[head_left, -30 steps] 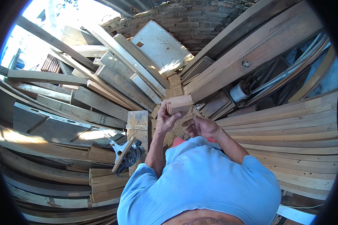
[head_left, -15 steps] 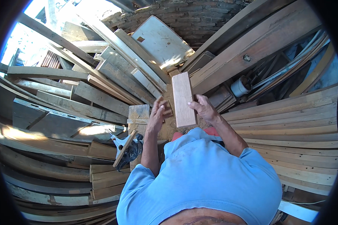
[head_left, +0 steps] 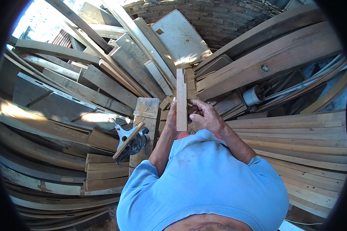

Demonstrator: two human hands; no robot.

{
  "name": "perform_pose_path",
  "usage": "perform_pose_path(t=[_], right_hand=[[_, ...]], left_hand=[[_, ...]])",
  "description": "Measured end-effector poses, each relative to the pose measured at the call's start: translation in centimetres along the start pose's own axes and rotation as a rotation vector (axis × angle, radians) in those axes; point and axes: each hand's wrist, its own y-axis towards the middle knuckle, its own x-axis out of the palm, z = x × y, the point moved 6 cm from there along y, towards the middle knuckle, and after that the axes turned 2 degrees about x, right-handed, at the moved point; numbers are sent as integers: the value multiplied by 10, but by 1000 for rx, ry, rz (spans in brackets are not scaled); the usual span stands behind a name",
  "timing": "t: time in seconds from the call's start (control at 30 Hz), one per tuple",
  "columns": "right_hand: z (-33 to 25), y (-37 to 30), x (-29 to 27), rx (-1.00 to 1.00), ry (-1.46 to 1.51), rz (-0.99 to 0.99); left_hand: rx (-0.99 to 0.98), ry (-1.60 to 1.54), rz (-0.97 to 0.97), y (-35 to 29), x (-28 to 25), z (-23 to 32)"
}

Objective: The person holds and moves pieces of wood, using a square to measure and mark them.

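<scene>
A short, thick wooden block [head_left: 182, 106] stands in front of my chest, its narrow edge turned up and its length pointing away from me. There is a dark notch near the far end of its right side. Against its left face lies my left hand [head_left: 171, 117], the thumb along the side and the other fingers mostly hidden. My right hand [head_left: 207, 116] is at the right face, fingers curled, with the index fingertip touching the wood. How firmly the right fingers grip is partly hidden.
A power tool with a wooden strip [head_left: 131, 140] sits on a plank bench [head_left: 145, 111] at my left. Boards [head_left: 61, 81] lean at left; long planks [head_left: 289, 138] are stacked at right. A white bucket [head_left: 253, 96] stands at the right, a white panel [head_left: 181, 36] against the brick wall.
The block has turned from its broad face up to its narrow edge up. My left hand, apart from it before, now lies against it. The view has shifted slightly.
</scene>
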Motion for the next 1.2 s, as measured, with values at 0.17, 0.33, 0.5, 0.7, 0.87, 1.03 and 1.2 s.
perform_pose_path(t=[0.17,0.33,0.5,0.7,0.87,1.03,1.2], right_hand=[[2,0,7,56,9,-57],[9,-1,9,102,34,-46],[16,-4,12,74,66,-71],[23,-10,10,86,34,-50],[43,-16,-3,37,-61,19],[42,-20,-12,-18,-251,70],[43,-39,-37,66,-262,201]], left_hand=[[54,-42,-55,1,-13,0],[46,-90,-14,-14,13,9],[29,-124,-48,-3,-13,3],[14,-131,11,-1,-27,-5],[15,-198,99,2,-29,-12],[-38,-111,132,1,-27,-17],[-122,-89,77,13,-52,-28]])
